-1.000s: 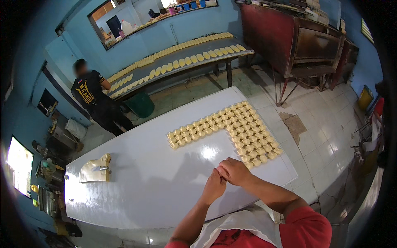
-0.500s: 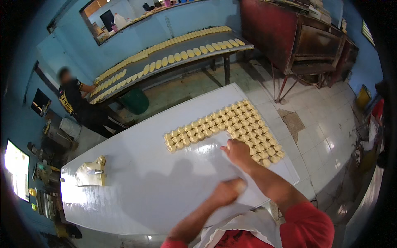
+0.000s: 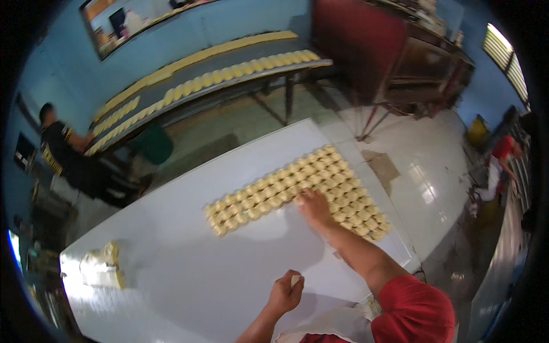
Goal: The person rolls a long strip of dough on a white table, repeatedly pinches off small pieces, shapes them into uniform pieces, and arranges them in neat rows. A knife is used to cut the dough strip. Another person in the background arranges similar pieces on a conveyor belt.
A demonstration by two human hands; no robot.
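Small yellow dough balls [image 3: 357, 200] packed close in rows on the white table [image 3: 171, 286], in a big block on the right and a long strip reaching left. Left hand [image 3: 287, 291] low at the near side, closed round a pale bit of dough [image 3: 295, 280], with just a little showing by the thumb. Right hand [image 3: 313, 208] farther out, at the inside corner of the rows, fingers down by the balls. Can't tell the grip there: fingertips too hidden and blurry.

Probably light, very soft and squishy, maybe a bit sticky. Likely easy to dent or stretch, so best to hold gently. Good place for a grip: round the fat sides with fingers and thumb, no poking into the top. Tricky inside the packed rows, with hardly any finger room; easier from an outside edge.

On the left of the table, a blurry pale lump [image 3: 102, 266], well apart from the rows. Farther off, a long table [image 3: 229, 59] with flat yellow ovals [image 3: 229, 72], and a worker [image 3: 63, 148] in dark clothes on the left.
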